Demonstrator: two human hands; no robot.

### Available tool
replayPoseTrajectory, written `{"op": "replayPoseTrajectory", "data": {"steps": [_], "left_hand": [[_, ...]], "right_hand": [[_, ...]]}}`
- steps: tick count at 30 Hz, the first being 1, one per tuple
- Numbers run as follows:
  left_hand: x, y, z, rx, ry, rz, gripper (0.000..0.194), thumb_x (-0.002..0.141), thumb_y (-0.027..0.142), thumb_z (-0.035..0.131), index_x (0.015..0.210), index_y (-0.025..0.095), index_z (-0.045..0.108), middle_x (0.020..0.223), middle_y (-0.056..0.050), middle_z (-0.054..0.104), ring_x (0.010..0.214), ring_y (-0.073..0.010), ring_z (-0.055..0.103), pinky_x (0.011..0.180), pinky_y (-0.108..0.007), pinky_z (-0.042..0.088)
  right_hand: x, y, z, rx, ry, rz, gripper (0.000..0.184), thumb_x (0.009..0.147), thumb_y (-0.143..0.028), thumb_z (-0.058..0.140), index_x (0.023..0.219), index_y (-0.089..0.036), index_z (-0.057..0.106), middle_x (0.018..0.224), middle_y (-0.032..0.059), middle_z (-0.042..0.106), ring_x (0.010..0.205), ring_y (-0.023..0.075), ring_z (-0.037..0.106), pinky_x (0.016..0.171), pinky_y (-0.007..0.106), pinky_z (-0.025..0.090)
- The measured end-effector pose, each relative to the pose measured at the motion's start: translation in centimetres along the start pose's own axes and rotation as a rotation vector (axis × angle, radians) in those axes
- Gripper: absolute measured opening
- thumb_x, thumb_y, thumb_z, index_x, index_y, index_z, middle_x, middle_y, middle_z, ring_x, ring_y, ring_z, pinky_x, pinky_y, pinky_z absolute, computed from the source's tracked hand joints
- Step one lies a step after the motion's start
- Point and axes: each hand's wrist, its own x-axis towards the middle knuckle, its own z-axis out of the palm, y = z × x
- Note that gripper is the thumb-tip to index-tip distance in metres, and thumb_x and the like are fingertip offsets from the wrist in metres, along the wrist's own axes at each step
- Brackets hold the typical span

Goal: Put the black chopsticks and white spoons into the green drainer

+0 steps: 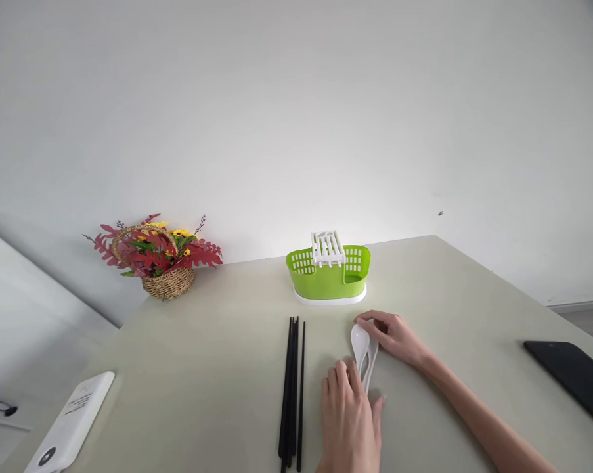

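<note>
Two white spoons (360, 341) lie side by side on the table, bowls pointing away from me and partly overlapping. My right hand (395, 336) is closed at the bowl ends, thumb and index finger against them. Beside the handles, my left hand (348, 414) rests with its fingers slightly bent and its thumb spread apart. Its index finger touches the handles, whose lower ends it partly hides. Left of the spoons lies a bundle of black chopsticks (289, 387), with a single chopstick (301, 394) a little apart from it.
Behind the spoons stands a green basket (320, 284) with a white base and a white slatted rack (328, 248). A wicker basket of flowers (168, 282) is at the back left. A white power bank-like device (74, 417) lies left, a black phone (572, 378) right.
</note>
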Motion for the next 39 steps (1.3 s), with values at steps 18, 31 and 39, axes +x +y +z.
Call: {"op": "replayPoseTrajectory", "data": {"steps": [18,31,39], "left_hand": [[-4.6,-11.8,-3.1,-0.073,0.251,-0.224,0.035,0.100,0.038,0.048,0.127,0.017,0.054,0.114,-0.014,0.061,0.103,-0.0284,0.061,0.087,-0.045,0.051],[-4.5,-14.3,-3.3,-0.273,0.246,-0.197,0.016,0.100,0.024,0.044,0.108,0.021,0.057,0.091,-0.005,0.064,0.087,-0.0231,0.064,0.079,-0.038,0.050],[-4.4,-15.7,-4.5,-0.279,0.124,-0.275,0.010,0.096,0.029,0.053,0.099,0.023,0.061,0.090,-0.003,0.065,0.088,-0.0247,0.062,0.080,-0.040,0.043]], "right_hand": [[-1.3,0.7,-0.1,0.030,0.551,0.304,0.047,0.091,-0.064,0.047,0.087,-0.022,0.067,0.083,0.0054,0.075,0.048,0.0144,0.052,0.051,0.028,0.044],[-1.9,-14.6,6.1,-0.468,-0.193,-0.298,0.032,0.101,-0.034,0.040,0.083,-0.025,0.065,0.077,-0.0003,0.072,0.060,0.0144,0.061,0.057,0.027,0.037],[-4.6,-17.8,7.4,-0.588,-0.374,-0.734,0.024,0.101,-0.022,0.043,0.084,-0.022,0.060,0.071,-0.0026,0.065,0.057,0.0109,0.054,0.055,0.030,0.027]]}}
